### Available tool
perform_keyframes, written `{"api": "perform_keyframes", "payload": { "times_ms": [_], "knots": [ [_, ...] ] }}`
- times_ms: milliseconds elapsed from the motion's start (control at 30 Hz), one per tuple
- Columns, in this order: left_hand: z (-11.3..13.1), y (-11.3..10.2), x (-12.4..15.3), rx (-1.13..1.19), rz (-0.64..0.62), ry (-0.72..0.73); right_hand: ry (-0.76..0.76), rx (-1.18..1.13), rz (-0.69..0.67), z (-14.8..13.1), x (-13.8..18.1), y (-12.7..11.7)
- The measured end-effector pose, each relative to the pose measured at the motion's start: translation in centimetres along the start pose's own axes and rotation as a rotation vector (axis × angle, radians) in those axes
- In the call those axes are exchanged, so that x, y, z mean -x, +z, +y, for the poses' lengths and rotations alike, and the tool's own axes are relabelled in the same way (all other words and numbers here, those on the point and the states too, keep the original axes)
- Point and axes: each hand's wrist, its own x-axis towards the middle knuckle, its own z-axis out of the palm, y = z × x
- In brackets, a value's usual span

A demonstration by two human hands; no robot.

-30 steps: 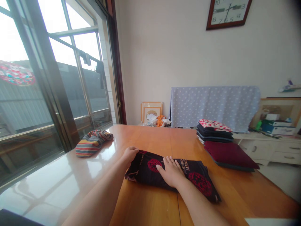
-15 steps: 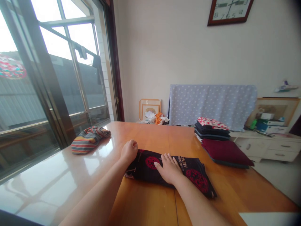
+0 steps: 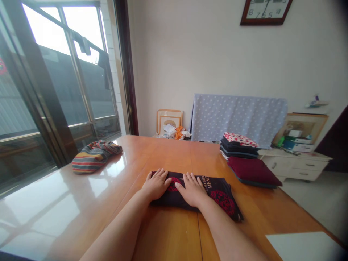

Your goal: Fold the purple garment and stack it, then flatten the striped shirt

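A black garment with red round prints and white lettering lies folded into a long band on the wooden table. My left hand lies flat on its left end, fingers stretched out. My right hand rests flat on the middle of the garment, fingers spread. Both palms press down on the cloth and neither grips it.
A crumpled striped cloth lies at the table's left, near the window. At the right a folded dark red garment lies in front of a stack of folded clothes. A white sheet sits at the near right corner.
My left hand, closed at the garment's left edge before, has opened and now lies flat on the cloth. The right hand has stayed on the middle. The view has shifted slightly.
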Motion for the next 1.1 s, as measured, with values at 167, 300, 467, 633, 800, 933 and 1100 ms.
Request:
{"api": "perform_keyframes", "payload": {
  "times_ms": [167, 300, 467, 633, 800, 933, 1100],
  "knots": [
    [0.0, 0.3, -0.2, 0.031, 0.003, -0.012, 0.041, 0.033, -0.007, 0.5, 0.0, -0.3],
    [-0.3, 0.9, -0.2, 0.034, 0.021, -0.009, 0.055, 0.005, 0.001, 0.9, -0.3, -0.3],
    [-0.5, 1.3, -0.3, 0.044, 0.049, -0.009, 0.068, -0.096, 0.009, 1.8, -1.2, -0.2],
    [-0.6, 1.4, -0.4, 0.086, 0.077, 0.007, 0.041, -0.114, -0.038, 1.8, -1.5, -1.0],
    [-0.8, 1.7, -0.7, 0.118, 0.07, 0.004, 0.104, -0.03, -0.067, -0.2, -1.1, -1.7],
    [-0.9, 1.9, -0.9, 0.105, 0.071, 0.001, 0.113, 0.019, -0.032, -1.6, -0.7, -1.3],
    [-0.7, 1.6, -1.0, 0.089, 0.057, -0.002, 0.088, 0.044, -0.013, -0.6, 0.8, -1.4]
  ]
}}
